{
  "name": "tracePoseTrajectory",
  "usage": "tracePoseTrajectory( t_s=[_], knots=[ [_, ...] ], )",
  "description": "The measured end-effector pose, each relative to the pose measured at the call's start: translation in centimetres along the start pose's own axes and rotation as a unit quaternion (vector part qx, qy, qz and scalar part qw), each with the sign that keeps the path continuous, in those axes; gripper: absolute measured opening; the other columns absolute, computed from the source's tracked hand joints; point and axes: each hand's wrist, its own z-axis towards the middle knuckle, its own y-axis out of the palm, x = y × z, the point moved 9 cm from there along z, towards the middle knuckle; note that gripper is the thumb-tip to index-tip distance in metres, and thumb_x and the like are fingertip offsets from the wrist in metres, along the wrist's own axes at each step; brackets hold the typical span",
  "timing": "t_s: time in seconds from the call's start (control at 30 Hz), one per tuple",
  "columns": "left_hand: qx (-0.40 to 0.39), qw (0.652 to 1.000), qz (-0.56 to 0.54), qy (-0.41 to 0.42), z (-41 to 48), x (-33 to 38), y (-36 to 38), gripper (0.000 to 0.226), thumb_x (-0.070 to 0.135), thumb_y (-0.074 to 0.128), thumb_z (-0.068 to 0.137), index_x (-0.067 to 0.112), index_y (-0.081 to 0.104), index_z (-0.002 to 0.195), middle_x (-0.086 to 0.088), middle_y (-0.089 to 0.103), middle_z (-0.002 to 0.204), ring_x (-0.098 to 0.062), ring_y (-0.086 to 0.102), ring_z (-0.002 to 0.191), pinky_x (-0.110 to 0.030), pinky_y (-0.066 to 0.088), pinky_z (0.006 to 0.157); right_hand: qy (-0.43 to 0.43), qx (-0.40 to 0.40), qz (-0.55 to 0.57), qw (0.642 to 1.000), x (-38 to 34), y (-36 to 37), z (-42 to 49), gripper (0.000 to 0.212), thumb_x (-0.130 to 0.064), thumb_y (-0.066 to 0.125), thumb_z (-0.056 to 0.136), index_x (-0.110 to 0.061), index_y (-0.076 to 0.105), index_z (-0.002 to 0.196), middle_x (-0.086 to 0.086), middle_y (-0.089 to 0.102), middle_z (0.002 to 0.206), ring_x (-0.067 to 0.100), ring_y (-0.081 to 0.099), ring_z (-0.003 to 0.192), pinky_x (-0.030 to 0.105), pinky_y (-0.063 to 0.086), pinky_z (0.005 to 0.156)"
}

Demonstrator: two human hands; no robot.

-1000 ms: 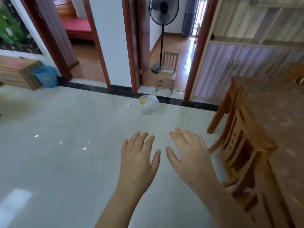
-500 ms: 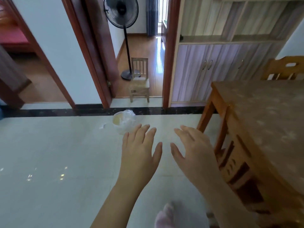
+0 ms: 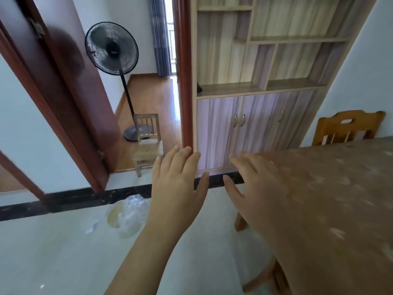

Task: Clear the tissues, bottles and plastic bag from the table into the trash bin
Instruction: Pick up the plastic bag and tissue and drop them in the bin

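My left hand [image 3: 177, 184] and my right hand [image 3: 258, 194] are stretched out in front of me, palms down, fingers spread, holding nothing. A trash bin [image 3: 125, 216] lined with a clear plastic bag stands on the pale floor, just left of my left hand and below it. A small white scrap [image 3: 91, 227] lies on the floor beside the bin. The wooden table [image 3: 331, 199] with a brown patterned top fills the right side; my right hand hovers at its near left corner. No tissues or bottles show on the visible part of the table.
A small wooden stool [image 3: 147, 143] and a black standing fan [image 3: 112, 54] are in the doorway ahead. A tall cabinet [image 3: 255, 116] stands against the far wall. A wooden chair [image 3: 348, 127] sits behind the table. A dark floor strip [image 3: 63, 201] runs along the wall.
My view has swung right and upward, so the bin has slid to the lower left and the table top has come closer. Both hands stay open and spread, now raised toward the cabinet.
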Motion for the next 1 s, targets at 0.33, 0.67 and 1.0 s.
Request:
tracePoseTrajectory(
  t_s=[0.33, 0.67, 1.0],
  knots=[
    [-0.034, 0.998, -0.043, 0.042, 15.0, -9.4, 11.9, 0.045, 0.038, 0.042, 0.085, 0.009, 0.059, 0.115, -0.013, 0.062, 0.120, -0.034, 0.052, 0.118, -0.058, 0.040, 0.096, 0.035, -0.006, -0.025, 0.999, 4.6, 13.7, 14.3, 0.049, -0.037, 0.041, 0.083, -0.003, 0.063, 0.109, 0.018, 0.066, 0.108, 0.035, 0.060, 0.100, 0.052, 0.045, 0.086],
    [-0.065, 0.994, -0.059, 0.067, 28.3, -17.6, 22.0, 0.044, 0.036, 0.042, 0.086, 0.009, 0.059, 0.115, -0.013, 0.062, 0.120, -0.035, 0.052, 0.118, -0.058, 0.038, 0.099, 0.072, 0.005, -0.029, 0.997, 9.0, 26.3, 26.6, 0.041, -0.032, 0.050, 0.081, -0.004, 0.063, 0.109, 0.017, 0.064, 0.109, 0.033, 0.059, 0.101, 0.048, 0.046, 0.087],
    [-0.071, 0.981, -0.095, 0.155, 40.7, -13.5, 36.0, 0.044, 0.034, 0.041, 0.084, 0.007, 0.062, 0.112, -0.015, 0.064, 0.116, -0.035, 0.056, 0.112, -0.059, 0.042, 0.093, 0.178, 0.005, -0.079, 0.981, 23.7, 31.5, 34.1, 0.040, -0.029, 0.050, 0.080, -0.006, 0.061, 0.111, 0.017, 0.063, 0.113, 0.035, 0.058, 0.102, 0.057, 0.045, 0.087]
  ],
)
